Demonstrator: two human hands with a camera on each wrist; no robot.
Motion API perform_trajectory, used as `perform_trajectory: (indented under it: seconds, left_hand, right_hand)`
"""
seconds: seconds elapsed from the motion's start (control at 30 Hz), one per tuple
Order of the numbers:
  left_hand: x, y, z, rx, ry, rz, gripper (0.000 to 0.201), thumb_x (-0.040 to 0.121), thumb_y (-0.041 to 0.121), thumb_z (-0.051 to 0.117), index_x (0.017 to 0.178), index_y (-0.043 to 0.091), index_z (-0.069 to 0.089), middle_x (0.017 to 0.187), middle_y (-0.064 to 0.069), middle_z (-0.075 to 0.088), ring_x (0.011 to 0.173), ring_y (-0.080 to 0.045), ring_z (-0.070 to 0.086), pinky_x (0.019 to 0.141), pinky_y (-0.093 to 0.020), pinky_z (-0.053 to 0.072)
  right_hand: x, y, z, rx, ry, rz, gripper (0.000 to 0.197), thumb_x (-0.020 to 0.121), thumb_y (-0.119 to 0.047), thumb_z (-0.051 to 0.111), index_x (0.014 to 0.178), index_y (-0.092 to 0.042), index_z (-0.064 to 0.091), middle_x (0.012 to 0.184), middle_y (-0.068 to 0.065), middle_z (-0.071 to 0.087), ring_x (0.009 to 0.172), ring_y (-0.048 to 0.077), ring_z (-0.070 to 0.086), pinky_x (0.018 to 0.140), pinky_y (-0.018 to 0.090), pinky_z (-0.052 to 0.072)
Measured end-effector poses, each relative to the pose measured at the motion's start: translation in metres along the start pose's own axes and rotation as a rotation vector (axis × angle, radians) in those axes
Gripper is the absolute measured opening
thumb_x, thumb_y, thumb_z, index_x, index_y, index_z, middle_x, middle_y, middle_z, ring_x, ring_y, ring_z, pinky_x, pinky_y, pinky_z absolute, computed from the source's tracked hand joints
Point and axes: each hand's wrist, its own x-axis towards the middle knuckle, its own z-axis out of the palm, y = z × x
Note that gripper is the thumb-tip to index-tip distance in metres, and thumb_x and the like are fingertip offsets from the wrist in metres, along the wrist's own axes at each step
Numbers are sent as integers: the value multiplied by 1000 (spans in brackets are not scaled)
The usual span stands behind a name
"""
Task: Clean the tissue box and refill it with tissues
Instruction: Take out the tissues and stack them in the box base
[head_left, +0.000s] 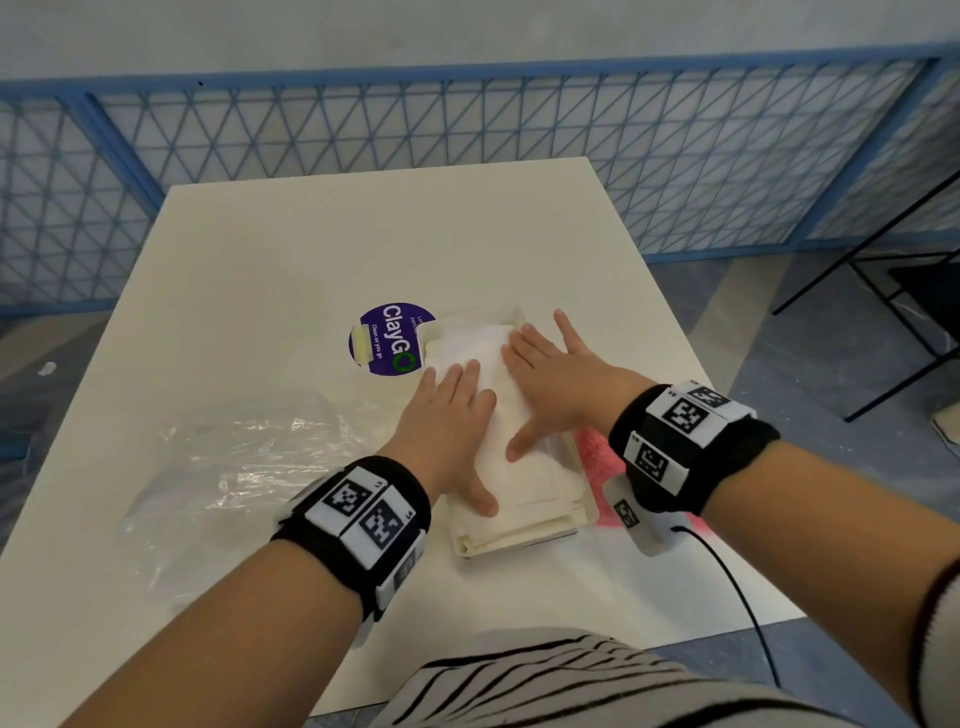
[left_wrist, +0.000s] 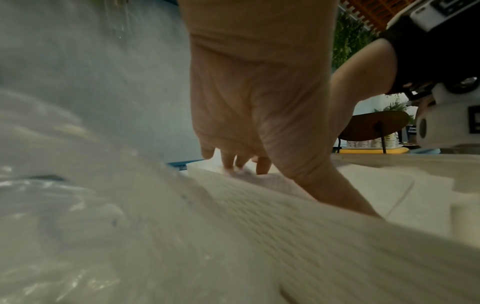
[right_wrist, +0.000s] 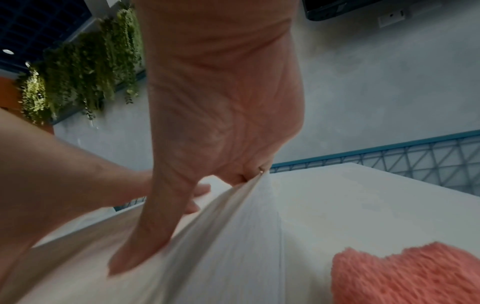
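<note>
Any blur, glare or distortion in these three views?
Head: sharp, evenly lit, fence bowed by the wide lens, glints on the plastic wrap. Left wrist: dim, tissues smeared, wrap a hazy blur. Right wrist: dim, right hand and tissues soft, pink cloth clearer.

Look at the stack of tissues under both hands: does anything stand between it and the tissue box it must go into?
Nothing visible does. The tissue stack already lies in the open tissue box, and the left hand and right hand press flat on it. The pink cloth lies outside, to the right.
</note>
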Motion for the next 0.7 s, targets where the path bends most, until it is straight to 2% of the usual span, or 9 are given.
perform_trajectory:
  seconds: [0.07,0.17,0.3,0.4,0.5,0.6,0.7]
  left_hand:
    - [3,-1,0,-35,-39,-9,124,55,72,70,147,13,12,158,-20,-11,147,-32,-9,119,-46,-4]
    - [3,-5,2,-90,-89,-31,129,53,73,71,149,17,6,157,-24,-12,147,-31,-12,119,-42,-8]
    - [3,-7,4,-99,-94,-26,131,52,75,69,150,20,2,157,-24,-9,147,-30,-10,117,-42,-11]
    - [3,-7,5,-124,-85,-30,130,54,73,70,150,21,1,158,-21,-10,147,-29,-12,116,-44,-12]
    - [-3,-12,3,-198,-65,-43,119,61,68,71,150,23,6,159,-14,-11,147,-26,-12,115,-48,-11]
    - [-13,-20,-2,-316,-4,-83,100,72,66,63,150,28,14,160,-8,-12,147,-29,-6,119,-48,-3]
    - [-20,-27,-3,-528,90,-223,79,88,51,56,149,20,18,160,-10,-6,144,-33,13,113,-43,20]
  right_hand:
    - [-2,0,-2,-25,-16,-41,133,62,-81,58,151,-7,-8,160,13,-7,147,21,-14,110,50,-24]
    - [-4,-4,-3,12,-23,-79,136,58,-72,70,151,-17,-11,160,15,-4,148,20,-7,112,45,-23]
    - [2,-9,-4,66,-68,-71,140,54,-65,78,150,-26,-16,159,17,-9,148,21,-8,113,36,-19]
    - [6,-12,-2,58,-68,-58,142,52,-66,79,150,-25,-15,159,19,-7,148,22,-7,113,38,-19]
    - [-2,-12,0,53,13,-60,129,59,-64,76,152,-25,-5,159,16,1,148,26,-2,113,45,-17]
    - [-23,-6,0,171,170,-60,105,69,-62,69,151,-33,11,160,6,1,147,26,1,116,47,-6]
    - [-40,4,7,532,258,103,84,83,-57,59,150,-32,16,158,4,10,142,29,21,115,44,15]
